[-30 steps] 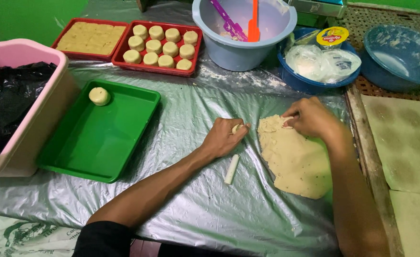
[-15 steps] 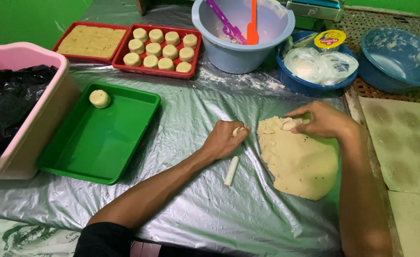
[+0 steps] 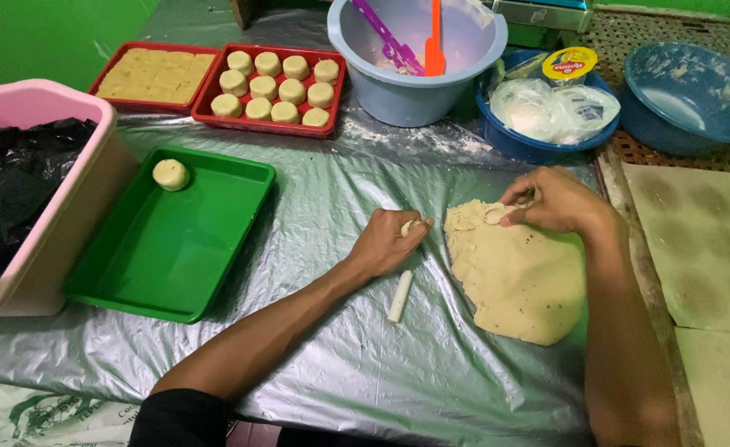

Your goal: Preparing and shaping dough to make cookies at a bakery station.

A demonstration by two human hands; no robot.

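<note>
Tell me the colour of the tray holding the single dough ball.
Green tray, seen in the head view.

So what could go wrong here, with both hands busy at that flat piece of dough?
The right hand pinches the top edge of the dough sheet; pulling hard may tear off more than intended. The left hand holds a small dough lump right above the white stick, so a wrist move could roll the stick away. The sheet lies on crinkled plastic sheeting, where it might stick or drag.

Hands (image 3: 386,244) at flat dough (image 3: 518,277), perhaps pinching.
</note>
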